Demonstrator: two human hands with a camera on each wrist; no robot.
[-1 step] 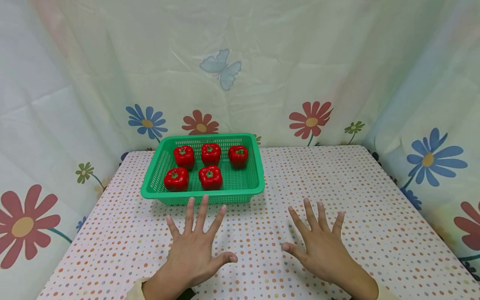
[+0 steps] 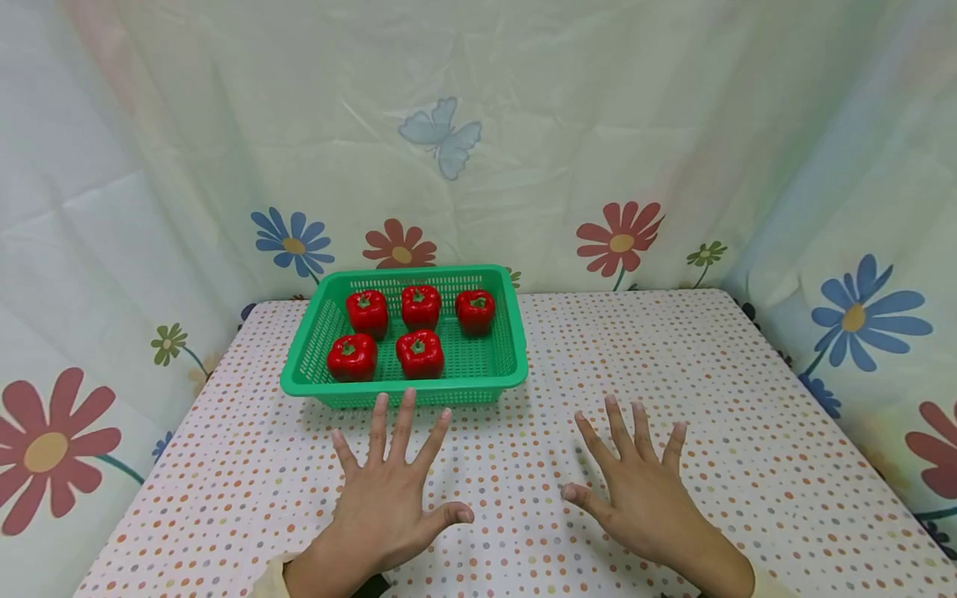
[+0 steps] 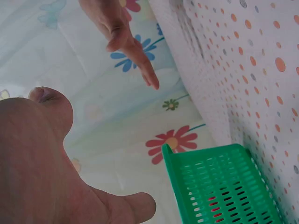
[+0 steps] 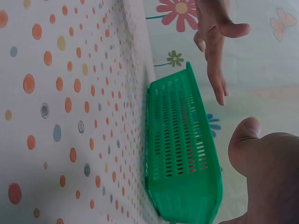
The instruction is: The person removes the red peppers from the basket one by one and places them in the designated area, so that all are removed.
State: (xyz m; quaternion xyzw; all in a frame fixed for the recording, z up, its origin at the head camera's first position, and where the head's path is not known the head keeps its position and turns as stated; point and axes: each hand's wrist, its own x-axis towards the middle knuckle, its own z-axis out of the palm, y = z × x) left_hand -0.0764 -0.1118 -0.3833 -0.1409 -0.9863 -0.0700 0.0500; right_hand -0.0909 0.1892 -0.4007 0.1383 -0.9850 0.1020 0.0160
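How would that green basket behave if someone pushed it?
The green basket would probably slide rather than tip, being wide and low. Being full of slots, it looks light and might flex a little. The five red peppers have spare room beside them, so they could shift.

No readable text, labels, brands, numbers or signs in any view.

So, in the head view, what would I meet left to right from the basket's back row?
Back-left red bell pepper → back-middle red bell pepper → back-right red bell pepper → green basket's right rim → right hand.
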